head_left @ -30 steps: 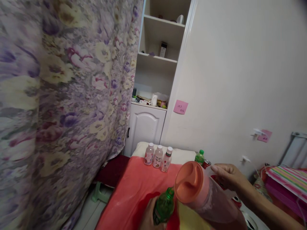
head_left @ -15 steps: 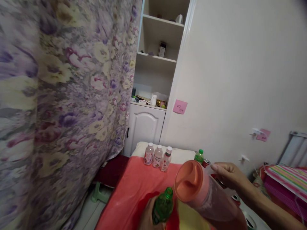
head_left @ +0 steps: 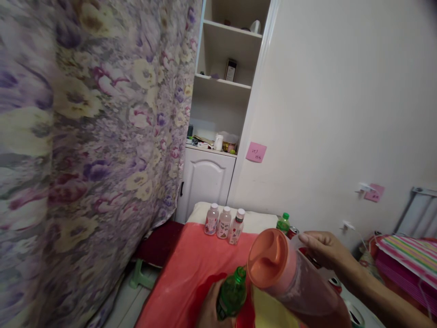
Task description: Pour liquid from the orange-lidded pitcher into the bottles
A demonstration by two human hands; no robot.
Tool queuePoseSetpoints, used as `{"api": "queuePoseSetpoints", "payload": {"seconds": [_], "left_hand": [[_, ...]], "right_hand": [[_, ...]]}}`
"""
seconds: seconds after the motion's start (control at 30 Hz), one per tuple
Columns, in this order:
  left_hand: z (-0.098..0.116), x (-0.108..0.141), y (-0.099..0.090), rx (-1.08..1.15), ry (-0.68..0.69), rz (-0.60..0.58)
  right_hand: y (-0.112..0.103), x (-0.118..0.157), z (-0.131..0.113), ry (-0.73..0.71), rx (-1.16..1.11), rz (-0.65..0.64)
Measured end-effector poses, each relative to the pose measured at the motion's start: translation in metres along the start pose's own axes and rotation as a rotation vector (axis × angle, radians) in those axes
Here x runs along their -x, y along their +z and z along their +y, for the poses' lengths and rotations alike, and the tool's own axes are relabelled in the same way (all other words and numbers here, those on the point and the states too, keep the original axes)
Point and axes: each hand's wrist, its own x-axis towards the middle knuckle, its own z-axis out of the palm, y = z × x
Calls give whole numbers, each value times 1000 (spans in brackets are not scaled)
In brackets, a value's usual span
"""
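Note:
My left hand (head_left: pixel 209 306) is wrapped round a green plastic bottle (head_left: pixel 232 294) with an uncapped mouth, tilted slightly to the right. In my right hand (head_left: pixel 322 246) is the handle of a clear pitcher (head_left: pixel 307 284) with an orange lid (head_left: pixel 268 257). The pitcher is tipped to the left, its lid close to the bottle's mouth. Liquid shows inside the pitcher; whether any flows out I cannot tell. Below them a yellow item (head_left: pixel 273 310) is partly hidden by the pitcher.
Three clear bottles with white caps (head_left: pixel 224 223) stand on the red-covered table (head_left: pixel 180 273). Behind the pitcher are a green-capped bottle (head_left: pixel 283 223) and several cans, one being a red can (head_left: pixel 292 233). A floral curtain (head_left: pixel 102 159) hangs on the left; a white cabinet (head_left: pixel 210 177) stands behind.

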Motion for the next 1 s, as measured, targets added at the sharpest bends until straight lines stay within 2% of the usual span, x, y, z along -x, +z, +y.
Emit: {"api": "queuePoseSetpoints", "payload": {"seconds": [0.33,0.57,0.67,1.0], "left_hand": [[-2,-1,1,10,7,-10],[-5,-2,1,39,31,-21],[-7,-2,1,31,19,-8],[0,-1,0,3,25,-11]], "right_hand": [[-3,-3,4,1,13,-20],[0,2,-3,-5,53,20],[0,1,-3,-1,36,-6],[-1,-1,0,-16,33,-10]]}}
